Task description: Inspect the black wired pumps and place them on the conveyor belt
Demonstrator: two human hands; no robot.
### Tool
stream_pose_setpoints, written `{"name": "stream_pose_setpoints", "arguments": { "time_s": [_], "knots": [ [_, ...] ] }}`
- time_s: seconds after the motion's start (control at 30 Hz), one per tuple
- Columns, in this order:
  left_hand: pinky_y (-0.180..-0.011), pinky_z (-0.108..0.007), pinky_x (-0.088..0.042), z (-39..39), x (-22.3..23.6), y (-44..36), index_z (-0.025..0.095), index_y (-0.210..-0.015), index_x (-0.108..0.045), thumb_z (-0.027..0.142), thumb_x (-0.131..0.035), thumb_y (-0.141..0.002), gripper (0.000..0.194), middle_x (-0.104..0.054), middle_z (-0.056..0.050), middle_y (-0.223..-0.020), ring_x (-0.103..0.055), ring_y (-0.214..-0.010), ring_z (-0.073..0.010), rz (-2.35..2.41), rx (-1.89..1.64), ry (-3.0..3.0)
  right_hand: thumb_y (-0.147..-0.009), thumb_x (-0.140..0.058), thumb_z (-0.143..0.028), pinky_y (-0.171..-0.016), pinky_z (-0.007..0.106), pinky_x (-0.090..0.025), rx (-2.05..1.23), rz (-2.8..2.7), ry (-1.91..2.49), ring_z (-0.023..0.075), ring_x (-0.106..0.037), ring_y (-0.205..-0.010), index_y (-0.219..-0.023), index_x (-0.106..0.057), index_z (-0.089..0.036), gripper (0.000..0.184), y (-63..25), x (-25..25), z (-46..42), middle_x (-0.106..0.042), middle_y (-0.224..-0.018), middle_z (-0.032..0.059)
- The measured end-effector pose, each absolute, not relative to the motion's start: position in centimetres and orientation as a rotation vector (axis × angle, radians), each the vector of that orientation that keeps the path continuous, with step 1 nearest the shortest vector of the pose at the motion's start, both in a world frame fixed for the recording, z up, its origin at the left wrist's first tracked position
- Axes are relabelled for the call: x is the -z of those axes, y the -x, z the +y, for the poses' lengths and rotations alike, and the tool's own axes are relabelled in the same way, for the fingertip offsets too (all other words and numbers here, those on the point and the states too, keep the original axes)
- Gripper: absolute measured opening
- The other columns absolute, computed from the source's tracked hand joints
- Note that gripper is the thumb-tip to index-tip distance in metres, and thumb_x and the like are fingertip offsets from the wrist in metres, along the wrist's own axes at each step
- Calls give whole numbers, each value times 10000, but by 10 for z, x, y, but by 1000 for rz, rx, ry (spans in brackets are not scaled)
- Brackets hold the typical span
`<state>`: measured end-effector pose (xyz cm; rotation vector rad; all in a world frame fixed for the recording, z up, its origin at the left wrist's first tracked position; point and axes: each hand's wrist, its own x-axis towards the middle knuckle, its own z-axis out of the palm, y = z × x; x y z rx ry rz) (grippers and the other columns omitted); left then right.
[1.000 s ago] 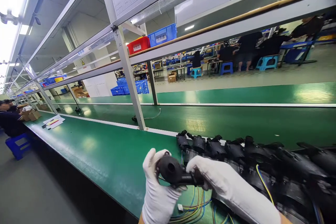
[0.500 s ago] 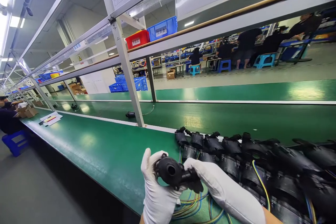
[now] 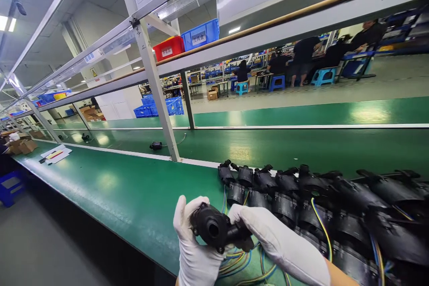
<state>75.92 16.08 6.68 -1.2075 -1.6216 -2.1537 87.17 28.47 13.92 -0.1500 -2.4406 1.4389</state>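
A black water pump (image 3: 210, 229) with a round hole in its end face is held up in front of me, over the green bench. My left hand (image 3: 196, 250), in a white glove, wraps around the pump's body from the left. From the right, my gloved right hand (image 3: 268, 237) grips the side spout (image 3: 239, 233); its fingertips are partly hidden behind the part. Beneath my hands lie blue and yellow wires (image 3: 241, 263). Rows of similar black pumps (image 3: 284, 205) stand close together to the right of my hands, some with wires hanging out.
Behind the bench runs a green conveyor belt (image 3: 214, 145) with another pump (image 3: 156, 145) on it. A metal post (image 3: 157, 94) rises at the bench's far edge. Red (image 3: 168, 49) and blue (image 3: 201, 35) bins sit on the shelf. Papers (image 3: 56, 154) lie to the left. People sit farther off.
The view has shifted slightly, so most things sit a little farther left. Both hands keep hold of the pump, which is turned slightly. The pump on the belt has moved left relative to the post.
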Motion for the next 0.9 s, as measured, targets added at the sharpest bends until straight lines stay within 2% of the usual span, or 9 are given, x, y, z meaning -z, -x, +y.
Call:
{"name": "stream_pose_setpoints", "arguments": {
  "time_s": [0.17, 0.33, 0.63, 0.77, 0.9],
  "knots": [
    [-912, -409, -567, 160, -67, -763, 267, -1483, -197, 193, -832, -680, 1027, -584, -132, -1268, -653, -1106, -263, -1642, 2118, 1183, -857, -188, -867, -559, 294, -417, -1518, -2432, 138, 165, -490, -547, -702, -540, -197, 773, -872, -139, 286, -557, -623, 29],
    [-898, -400, -572, 160, -67, -763, 256, -1466, -228, 224, -855, -662, 1020, -590, -139, -1258, -663, -1088, -265, -1670, 2155, 1177, -825, -188, -899, -600, 312, -450, -1587, -2425, 181, 174, -512, -556, -678, -524, -206, 783, -873, -149, 283, -551, -611, 26],
    [-934, -456, -559, 158, -64, -768, 317, -1475, -184, 189, -847, -653, 1064, -605, -124, -1238, -652, -1100, -283, -1760, 2066, 1082, -852, -158, -874, -576, 300, -456, -1675, -2405, 134, 166, -500, -549, -717, -532, -208, 776, -873, -146, 285, -578, -623, 21],
    [-935, -438, -560, 160, -64, -768, 275, -1473, -203, 214, -868, -636, 1071, -593, -148, -1259, -663, -1072, -272, -1796, 2099, 1088, -890, -159, -835, -596, 301, -441, -1570, -2423, 140, 168, -497, -567, -727, -550, -204, 760, -873, -143, 289, -567, -643, 14],
    [-945, -436, -553, 161, -66, -767, 246, -1465, -211, 292, -850, -676, 1017, -586, -158, -1269, -655, -1100, -271, -1788, 2120, 1080, -877, -175, -850, -601, 303, -429, -1549, -2430, 168, 165, -479, -570, -707, -531, -205, 755, -872, -143, 291, -532, -634, 3]
  ]
}}
